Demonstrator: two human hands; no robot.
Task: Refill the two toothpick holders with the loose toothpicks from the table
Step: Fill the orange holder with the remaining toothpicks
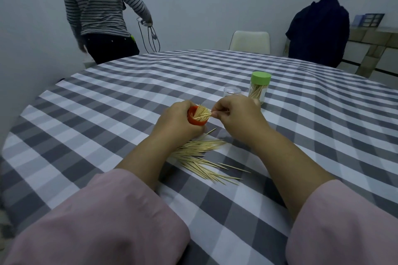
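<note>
The left hand (178, 121) is gripping the small orange plastic toothpick holder (197, 119), tilting its mouth toward the right hand, with thin wooden toothpicks fanning out of it. From here the tilt looks like the main hazard: if it deepens, or if a new pick is pushed in crookedly, the fanned bundle could slide back out onto the grey-and-white checked worktop (107, 114). Just right of it, the right hand (237, 118) is pinching a toothpick or two (221, 111) at the holder's mouth; how many, I cannot tell. Below and between both wrists, the loose pile of pale toothpicks (202, 157) is lying partly under the left forearm, so a dragging arm could scatter it. Beyond the right hand, the small clear plastic cap (232, 92) and the clear toothpick holder with a green lid (259, 89) are standing close together, near enough for the knuckles to knock them on a forward reach. Open cloth is stretching wide to either side of the hands; the worktop's edges are sitting well away.
</note>
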